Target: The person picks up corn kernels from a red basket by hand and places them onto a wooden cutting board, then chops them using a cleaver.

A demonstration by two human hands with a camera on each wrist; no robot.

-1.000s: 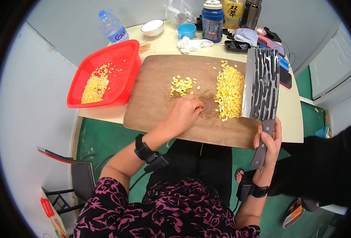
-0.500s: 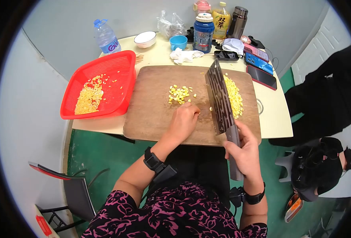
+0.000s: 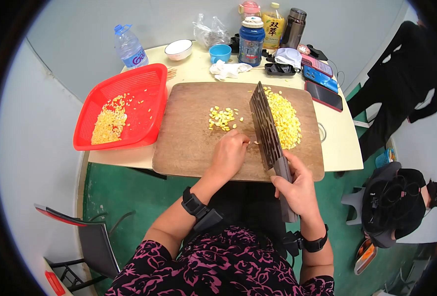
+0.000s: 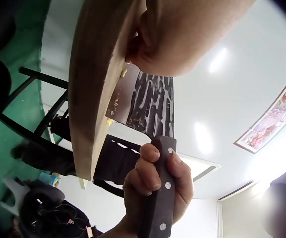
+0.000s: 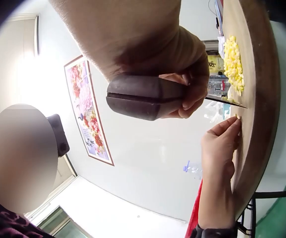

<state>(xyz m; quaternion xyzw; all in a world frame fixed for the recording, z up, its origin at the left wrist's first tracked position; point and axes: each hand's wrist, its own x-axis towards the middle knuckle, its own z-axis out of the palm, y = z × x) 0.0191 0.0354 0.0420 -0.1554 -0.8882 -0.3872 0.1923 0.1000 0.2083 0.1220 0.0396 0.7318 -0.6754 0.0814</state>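
My right hand (image 3: 300,190) grips the handle of a broad cleaver (image 3: 266,129), its dark, dimpled blade standing on edge over the wooden cutting board (image 3: 189,153). Just left of the blade, my left hand (image 3: 229,154) rests on the board with its fingertips pinching a yellow corn kernel (image 5: 238,117). A small loose pile of whole corn kernels (image 3: 221,118) lies beyond the left hand. Right of the cleaver is a larger heap of kernels (image 3: 285,121), partly hidden behind the blade. In the left wrist view the fingers (image 4: 148,171) curl round the riveted cleaver handle.
A red plastic basket (image 3: 154,81) with chopped corn stands left of the board. Along the table's back are a water bottle (image 3: 131,49), white bowl (image 3: 179,50), blue cup (image 3: 220,53), blue jar (image 3: 251,42) and phones (image 3: 323,95). Other people are at the right.
The cleaver has swung from the right, over the large heap, leftward and down to the board beside the left hand. My left hand has stayed at nearly the same spot on the board.
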